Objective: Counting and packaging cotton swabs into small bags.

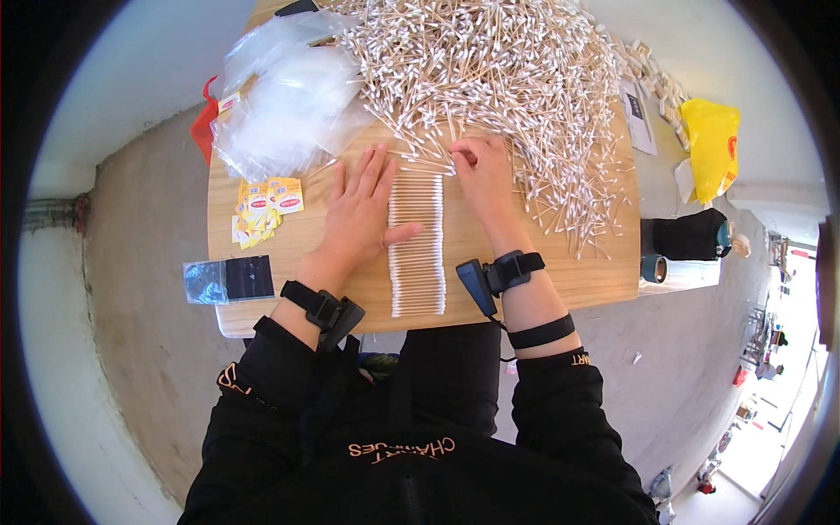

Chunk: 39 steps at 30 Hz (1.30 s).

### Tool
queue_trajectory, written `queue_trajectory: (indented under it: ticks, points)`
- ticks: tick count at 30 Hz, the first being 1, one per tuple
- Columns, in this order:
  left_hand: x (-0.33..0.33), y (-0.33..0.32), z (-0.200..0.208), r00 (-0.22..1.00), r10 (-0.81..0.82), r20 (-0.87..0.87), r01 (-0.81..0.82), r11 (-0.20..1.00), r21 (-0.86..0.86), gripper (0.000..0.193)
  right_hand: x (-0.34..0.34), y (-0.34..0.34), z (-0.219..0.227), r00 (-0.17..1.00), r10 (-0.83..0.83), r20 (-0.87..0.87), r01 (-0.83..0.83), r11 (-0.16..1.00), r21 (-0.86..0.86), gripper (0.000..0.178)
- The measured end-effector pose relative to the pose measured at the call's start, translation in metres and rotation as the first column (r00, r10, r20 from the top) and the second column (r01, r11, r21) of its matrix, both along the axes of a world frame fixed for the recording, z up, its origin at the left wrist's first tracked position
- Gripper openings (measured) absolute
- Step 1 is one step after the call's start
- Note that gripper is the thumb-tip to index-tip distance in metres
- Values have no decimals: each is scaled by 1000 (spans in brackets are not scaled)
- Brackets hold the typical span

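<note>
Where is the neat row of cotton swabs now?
In the head view, the row lies centrally, right of the left hand, whose thumb overlaps it.

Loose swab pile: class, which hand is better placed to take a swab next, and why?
Probably the right hand, at the near edge of the loose swab pile, fingers curled; the left hand spreads beside the swab row, thumb over it.

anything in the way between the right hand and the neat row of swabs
Nothing visible stands between the right hand and the row's upper right side. Farther down, the thumb of the left hand reaches over the row's left edge; the loose pile lies beyond its far end.
</note>
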State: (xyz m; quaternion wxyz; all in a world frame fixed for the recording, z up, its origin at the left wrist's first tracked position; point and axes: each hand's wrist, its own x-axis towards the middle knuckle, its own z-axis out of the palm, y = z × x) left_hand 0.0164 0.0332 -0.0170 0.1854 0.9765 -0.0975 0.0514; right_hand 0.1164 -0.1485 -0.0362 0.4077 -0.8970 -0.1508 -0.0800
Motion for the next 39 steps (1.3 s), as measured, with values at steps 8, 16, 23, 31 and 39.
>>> queue_trajectory:
  ticks: [8,16,23,31,39]
  points:
    - [-4,3,-1,988,47,148,-20,983,-181,55,0,21,13,996,70,52,-66,996,-63,7]
    - [-5,1,-3,975,125,181,-71,957,-280,48,11,23,22,980,166,-111,-185,964,-192,8]
    - [-4,1,-8,970,118,213,-87,985,-148,55,-8,-6,38,884,194,-426,-60,950,308,8]
    - [-3,-3,-5,983,101,154,-80,988,-135,57,-3,-16,30,897,215,-386,-71,933,354,11]
    - [-5,-2,-4,982,109,157,-85,984,-154,56,-1,-5,34,953,228,-198,-186,960,208,10]
